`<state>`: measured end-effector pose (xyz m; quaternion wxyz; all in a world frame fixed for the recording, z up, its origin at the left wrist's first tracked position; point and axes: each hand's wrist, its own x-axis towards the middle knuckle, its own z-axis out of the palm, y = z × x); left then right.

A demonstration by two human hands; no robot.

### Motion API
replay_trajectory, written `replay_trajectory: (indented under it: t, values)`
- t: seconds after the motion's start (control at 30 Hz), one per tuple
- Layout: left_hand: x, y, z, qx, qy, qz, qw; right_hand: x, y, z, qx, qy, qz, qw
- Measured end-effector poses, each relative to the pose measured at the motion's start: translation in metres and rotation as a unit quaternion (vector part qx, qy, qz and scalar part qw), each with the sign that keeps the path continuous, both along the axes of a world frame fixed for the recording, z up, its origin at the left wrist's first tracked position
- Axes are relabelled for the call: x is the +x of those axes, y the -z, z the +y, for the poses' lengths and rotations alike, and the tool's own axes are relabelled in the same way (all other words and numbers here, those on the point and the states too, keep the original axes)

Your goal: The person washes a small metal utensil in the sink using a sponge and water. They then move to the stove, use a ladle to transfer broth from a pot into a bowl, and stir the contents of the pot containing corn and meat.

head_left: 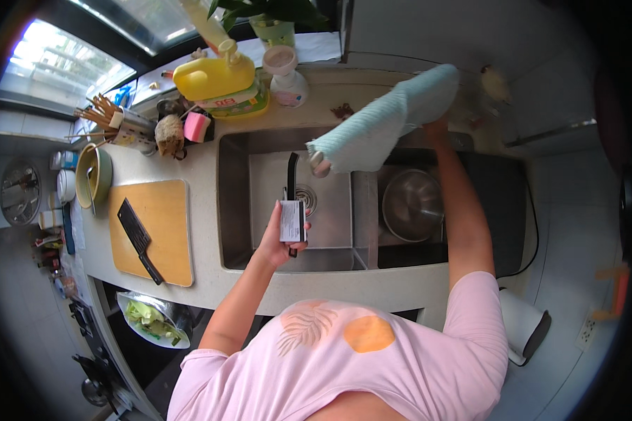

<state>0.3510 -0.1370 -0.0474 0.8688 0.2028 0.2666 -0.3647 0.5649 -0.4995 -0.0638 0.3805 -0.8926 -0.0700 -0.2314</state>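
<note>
My left hand (277, 242) holds a grey rectangular tool with a black handle (292, 210) over the steel sink (235, 203). My right hand (437, 128) reaches far up to the back of the counter and grips a light green cloth (383, 123) that hangs down over the sink's back edge. A metal faucet tip (319, 163) shows just below the cloth. A steel bowl (409, 205) sits in the right basin.
Left of the sink lies a wooden cutting board (167, 235) with a black cleaver (137, 238) on it. Behind stand a yellow bottle (214, 77), a chopstick holder (123, 126), a green bowl (95, 175), a pink sponge (196, 126). A bag of green scraps (151, 321) hangs below.
</note>
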Motion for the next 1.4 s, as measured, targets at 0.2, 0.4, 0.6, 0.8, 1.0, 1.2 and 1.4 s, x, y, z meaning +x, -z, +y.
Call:
replay_trajectory:
  t: [0.2, 0.4, 0.6, 0.8, 1.0, 1.2, 1.4]
  values:
    - [0.017, 0.026, 0.001, 0.107, 0.000, -0.043, 0.993, -0.020, 0.033, -0.014, 0.172, 0.137, 0.050, 0.974]
    - [0.012, 0.059, 0.014, 0.243, -0.007, -0.047, 0.969, -0.163, 0.039, 0.123, 0.742, 0.014, 0.543, 0.394]
    - [0.006, 0.097, 0.019, 0.297, -0.021, -0.054, 0.953, -0.133, 0.091, 0.213, 0.692, 0.017, 0.523, 0.498]
    - [0.003, 0.146, 0.017, 0.321, -0.073, 0.015, 0.944, -0.116, 0.086, 0.217, 0.652, 0.008, 0.534, 0.537]
    - [0.017, 0.152, -0.005, 0.171, -0.134, 0.081, 0.973, -0.127, 0.109, 0.194, 0.109, -0.083, 0.416, 0.899]
    - [0.030, 0.130, -0.020, 0.186, -0.122, 0.028, 0.974, -0.145, 0.097, 0.184, -0.054, -0.042, 0.288, 0.955]
    - [0.027, 0.122, -0.014, 0.209, -0.101, 0.003, 0.973, -0.147, 0.070, 0.184, -0.107, -0.090, 0.379, 0.915]
